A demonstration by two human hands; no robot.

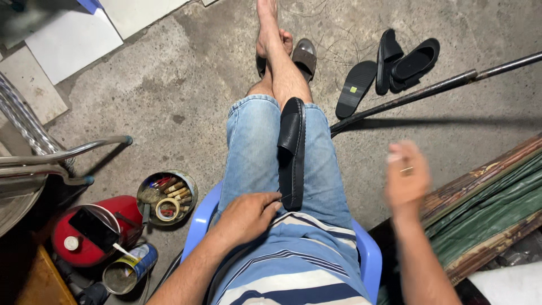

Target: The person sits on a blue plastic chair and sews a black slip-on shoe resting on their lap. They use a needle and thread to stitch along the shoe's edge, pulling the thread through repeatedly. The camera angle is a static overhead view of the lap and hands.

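A black slide sandal (292, 151) stands on its edge between my thighs, on my blue denim shorts. My left hand (248, 216) rests on my lap with its fingertips pinched at the sandal's heel end, where a thin thread or needle seems to be held. My right hand (405, 176) is raised to the right, away from the sandal and blurred by motion. Its fingers are partly curled, and I cannot tell whether it holds anything. I sit on a light blue plastic chair (199, 221).
Left of the chair stand a round tin of spools and tools (166, 197), a red container (93, 229) with a dark phone on top, and an open can (129, 270). Black sandals (395, 68) and a brown one (305, 56) lie ahead, by a long metal rod (429, 90).
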